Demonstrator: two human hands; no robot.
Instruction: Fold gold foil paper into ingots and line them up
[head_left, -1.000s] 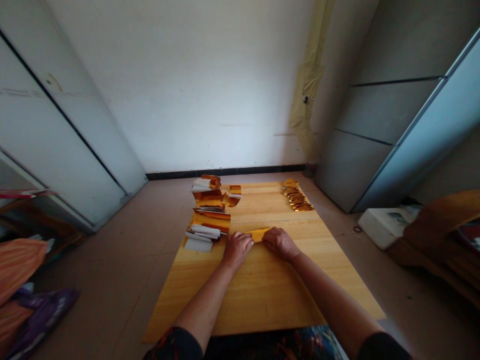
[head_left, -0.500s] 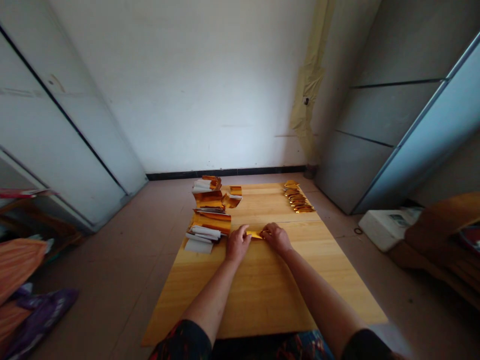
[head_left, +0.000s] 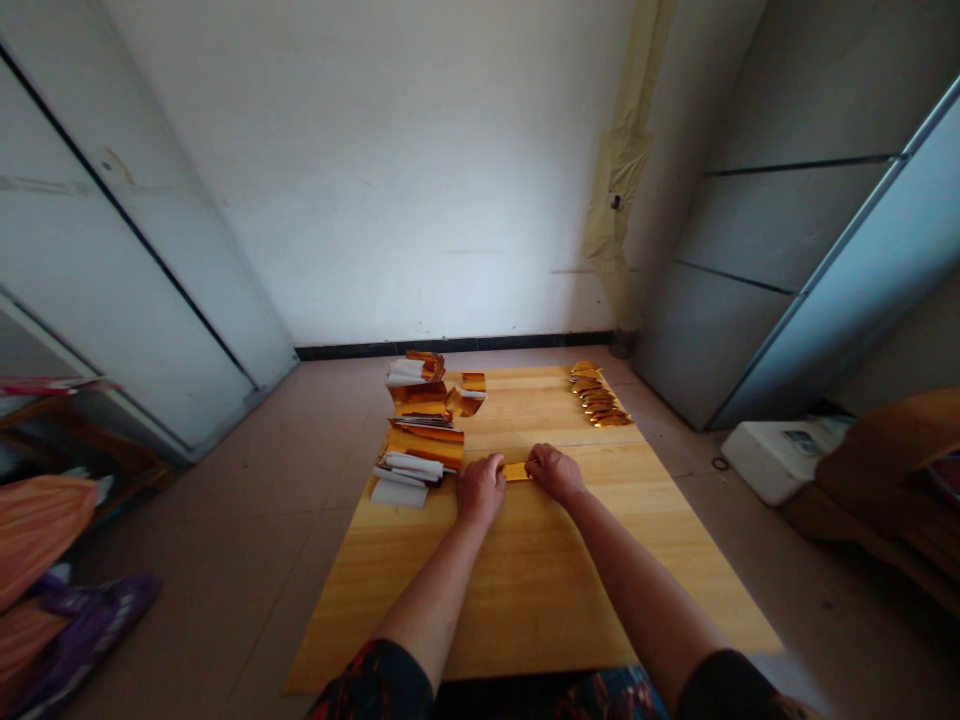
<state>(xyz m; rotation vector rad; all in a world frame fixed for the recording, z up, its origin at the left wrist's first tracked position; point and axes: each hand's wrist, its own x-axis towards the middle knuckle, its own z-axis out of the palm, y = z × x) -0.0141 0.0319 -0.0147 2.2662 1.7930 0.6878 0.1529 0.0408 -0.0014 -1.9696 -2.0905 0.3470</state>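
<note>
A small strip of shiny gold paper (head_left: 517,471) lies between my two hands, low over the middle of the wooden table (head_left: 540,570). My left hand (head_left: 481,486) pinches its left end, and my right hand (head_left: 555,470) has its fingers closed on the right end. Just left of my left hand are loose gold sheets (head_left: 426,444) and white-backed paper sheets (head_left: 409,468), partly curled. Several folded gold paper pieces (head_left: 598,396) lie in an overlapping row at the table's far right corner.
More gold and white sheets (head_left: 416,370) are piled at the far left corner. Beyond the table stands a white wall (head_left: 450,200). A grey cabinet (head_left: 750,250) and a white box (head_left: 772,460) are on the right; a purple bag (head_left: 82,640) is at lower left.
The gold strip between my hands now shows flatter and more squarely, where before it looked narrow and slanted. Both hands have shifted only slightly and still grip its ends.
</note>
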